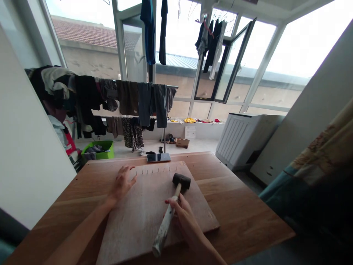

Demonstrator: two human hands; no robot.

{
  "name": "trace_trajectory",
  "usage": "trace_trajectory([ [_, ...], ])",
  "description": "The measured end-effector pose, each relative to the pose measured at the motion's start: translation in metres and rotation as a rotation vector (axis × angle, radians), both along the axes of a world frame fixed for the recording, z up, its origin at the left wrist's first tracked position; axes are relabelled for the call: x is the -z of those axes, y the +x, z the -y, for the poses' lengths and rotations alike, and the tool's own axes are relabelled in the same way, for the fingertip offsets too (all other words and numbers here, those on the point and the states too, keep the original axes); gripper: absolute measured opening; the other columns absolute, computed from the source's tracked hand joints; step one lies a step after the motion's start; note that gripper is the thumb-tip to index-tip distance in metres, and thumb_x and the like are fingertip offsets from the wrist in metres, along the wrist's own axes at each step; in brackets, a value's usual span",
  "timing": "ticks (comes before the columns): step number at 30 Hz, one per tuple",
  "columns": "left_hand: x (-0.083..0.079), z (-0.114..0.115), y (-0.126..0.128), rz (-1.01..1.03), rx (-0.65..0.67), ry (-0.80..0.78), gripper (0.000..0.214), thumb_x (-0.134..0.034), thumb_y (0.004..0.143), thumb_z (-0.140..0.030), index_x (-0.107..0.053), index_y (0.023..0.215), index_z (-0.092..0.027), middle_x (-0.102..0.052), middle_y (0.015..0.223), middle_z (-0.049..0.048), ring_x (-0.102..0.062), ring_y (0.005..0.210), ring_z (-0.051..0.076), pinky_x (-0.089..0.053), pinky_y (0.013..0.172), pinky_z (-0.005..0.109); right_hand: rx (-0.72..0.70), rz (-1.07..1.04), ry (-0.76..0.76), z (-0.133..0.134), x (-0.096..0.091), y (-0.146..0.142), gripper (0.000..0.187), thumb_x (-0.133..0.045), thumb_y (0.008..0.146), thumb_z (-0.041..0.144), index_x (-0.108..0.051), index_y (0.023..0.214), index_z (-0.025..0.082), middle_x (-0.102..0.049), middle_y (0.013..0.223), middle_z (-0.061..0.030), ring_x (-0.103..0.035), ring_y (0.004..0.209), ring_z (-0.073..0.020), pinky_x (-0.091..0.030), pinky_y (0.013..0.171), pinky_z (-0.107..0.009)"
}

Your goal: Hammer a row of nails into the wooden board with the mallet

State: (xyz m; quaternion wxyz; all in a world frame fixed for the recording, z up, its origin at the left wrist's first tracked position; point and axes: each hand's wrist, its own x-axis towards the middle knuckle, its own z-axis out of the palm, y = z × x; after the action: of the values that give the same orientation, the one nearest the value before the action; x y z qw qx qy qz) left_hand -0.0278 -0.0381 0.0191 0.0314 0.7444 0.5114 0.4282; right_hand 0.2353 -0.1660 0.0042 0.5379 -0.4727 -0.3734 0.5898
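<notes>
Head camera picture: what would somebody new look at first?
Probably the black-headed mallet, held in the right grip over the pale board. Next might come the row of upright nails near the board's far edge, by the left grip. Beyond the table, a bright green tub stands at the picture's left.

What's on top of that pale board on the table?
A row of nails stands near the board's far edge. The left hand is at its far-left corner; the right hand holds a mallet over it. The surface behind the hands and mallet is hidden.
</notes>
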Motion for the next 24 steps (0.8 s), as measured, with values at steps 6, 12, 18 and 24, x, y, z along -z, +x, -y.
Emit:
trace_trajectory([
  [6, 0.017, 0.077, -0.044, -0.086, -0.077, -0.084, 0.04, -0.051, 0.09, -0.049, -0.055, 0.122, -0.025, -0.066, 0.119, 0.0076, -0.067, 0.109, 0.028, -0.057, 0.093, 0.043, -0.157, 0.199, 0.069, 0.026, -0.002, 0.024, 0.073, -0.072, 0.07, 0.065, -0.059, 0.127, 0.021, -0.063, 0.125, -0.015, -0.07, 0.076, -0.0242, -0.06, 0.062, -0.038],
  [12, 0.045, 0.153, -0.058, -0.127, -0.099, -0.21, 0.045, -0.051, 0.089, -0.051, -0.052, 0.132, -0.039, -0.065, 0.131, -0.0012, -0.066, 0.116, 0.028, -0.059, 0.095, 0.042, -0.02, 0.946, 0.442, 0.05, 0.0, 0.078, 0.036, -0.054, 0.093, 0.037, -0.069, 0.122, 0.02, -0.069, 0.121, -0.0131, -0.065, 0.113, -0.0282, -0.052, 0.101, -0.041],
  [18, 0.032, 0.157, -0.022, -0.249, -0.01, -0.153, 0.046, -0.057, 0.087, -0.049, -0.057, 0.132, -0.041, -0.063, 0.134, 0.0016, -0.067, 0.114, 0.028, -0.063, 0.085, 0.038, -0.008, 1.337, 0.568, 0.053, 0.018, 0.131, 0.035, -0.052, 0.096, 0.041, -0.069, 0.123, 0.027, -0.067, 0.131, -0.0062, -0.055, 0.131, -0.0291, -0.047, 0.108, -0.044],
  [24, 0.018, 0.143, 0.049, -0.338, 0.274, -0.246, 0.049, -0.064, 0.085, -0.05, -0.057, 0.132, -0.036, -0.053, 0.146, 0.0061, -0.059, 0.126, 0.029, -0.058, 0.094, 0.036, 0.244, 1.391, 0.467, 0.042, 0.029, 0.202, 0.035, -0.048, 0.096, 0.045, -0.073, 0.11, 0.026, -0.071, 0.123, -0.0083, -0.059, 0.126, -0.0298, -0.048, 0.107, -0.048],
])
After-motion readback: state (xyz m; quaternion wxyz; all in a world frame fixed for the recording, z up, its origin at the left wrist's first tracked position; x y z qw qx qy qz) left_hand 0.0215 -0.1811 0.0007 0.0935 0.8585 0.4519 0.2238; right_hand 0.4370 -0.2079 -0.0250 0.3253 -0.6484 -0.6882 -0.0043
